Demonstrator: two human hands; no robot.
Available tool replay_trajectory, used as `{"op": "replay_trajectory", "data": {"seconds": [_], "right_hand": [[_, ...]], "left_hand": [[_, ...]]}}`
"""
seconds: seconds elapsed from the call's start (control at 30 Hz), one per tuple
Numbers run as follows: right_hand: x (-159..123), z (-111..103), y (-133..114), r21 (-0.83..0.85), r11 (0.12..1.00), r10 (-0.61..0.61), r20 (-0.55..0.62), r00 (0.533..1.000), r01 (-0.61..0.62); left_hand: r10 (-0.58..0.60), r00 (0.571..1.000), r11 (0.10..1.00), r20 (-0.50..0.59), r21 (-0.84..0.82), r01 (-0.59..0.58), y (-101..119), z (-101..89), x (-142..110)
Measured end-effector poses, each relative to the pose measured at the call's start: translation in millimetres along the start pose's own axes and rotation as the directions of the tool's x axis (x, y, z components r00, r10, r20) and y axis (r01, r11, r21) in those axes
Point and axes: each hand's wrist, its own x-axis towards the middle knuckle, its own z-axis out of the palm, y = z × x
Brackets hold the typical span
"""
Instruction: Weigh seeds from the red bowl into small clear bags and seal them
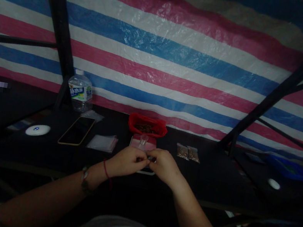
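My left hand [130, 160] and my right hand [164, 166] meet at the table's middle, both closed, fingertips pinched together. Between them shows a little of a dark, shiny thing that looks like a small plastic bag [150, 158]; the fingers hide most of it. Under and behind my hands lies a flat pink-topped device [150, 143] with a pale edge, partly covered. A small clear cup [143, 140] stands on it. Just behind is a red bag [161, 131], open at the top, with brown bits [145, 129] inside. Two filled small bags [188, 153] lie to the right.
Left of my hands are a stack of clear bags [102, 142], a phone [77, 131], a white round device [37, 130] and a large clear bottle [80, 91]. Far right are a white oval object [274, 184] and a blue tray [290, 169]. Dark posts [58, 23] frame the striped sheet [162, 52].
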Motion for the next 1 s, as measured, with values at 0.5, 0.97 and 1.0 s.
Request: {"op": "replay_trajectory", "data": {"seconds": [0.5,0.97,1.0], "right_hand": [[1,-31,34,0.368,0.894,-0.076,-0.437,0.896,0.255],[21,34,169,0.131,0.989,0.136,-0.649,0.749,-0.067],[22,34,170,0.129,0.989,0.134,-0.642,0.755,-0.066]], "left_hand": [[-0.064,0.986,0.877,0.153,-0.463,0.129,-38,-41.9,11],[-0.103,0.988,0.895,0.112,0.445,0.043,-74,-90.3,127],[-0.105,0.986,0.876,0.131,0.482,0.029,-73,-88.5,134]]}}
